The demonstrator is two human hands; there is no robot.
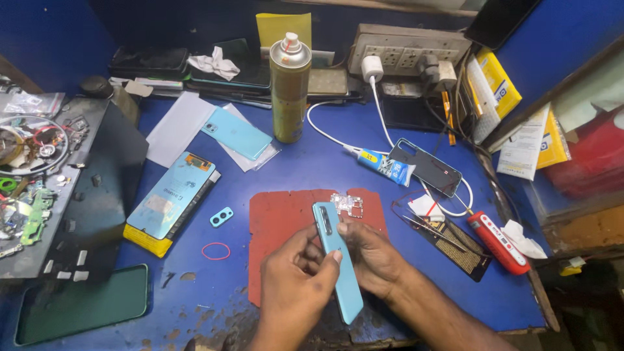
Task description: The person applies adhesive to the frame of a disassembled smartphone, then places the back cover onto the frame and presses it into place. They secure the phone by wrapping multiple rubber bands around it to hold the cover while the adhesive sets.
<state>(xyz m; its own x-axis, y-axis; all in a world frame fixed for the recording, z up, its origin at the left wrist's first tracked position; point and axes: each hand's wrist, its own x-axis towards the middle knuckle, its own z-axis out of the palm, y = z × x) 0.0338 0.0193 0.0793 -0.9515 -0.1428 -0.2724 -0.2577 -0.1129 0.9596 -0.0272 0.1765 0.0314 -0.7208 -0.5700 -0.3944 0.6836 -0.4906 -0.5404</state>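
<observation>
Our left hand (296, 286) and right hand (370, 257) pinched a teal phone (338, 260) edge-on above the red mat (279, 221); a loosened grip risked dropping it.

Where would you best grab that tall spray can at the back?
Probably around the gold body of the spray can, below its white cap, coming from the front. It stands upright; a wall socket strip and white cable crowd its right, and phones lie behind it.

green phone (81, 303) cut off, hands (296, 283) hide teal phone (337, 260)
</observation>
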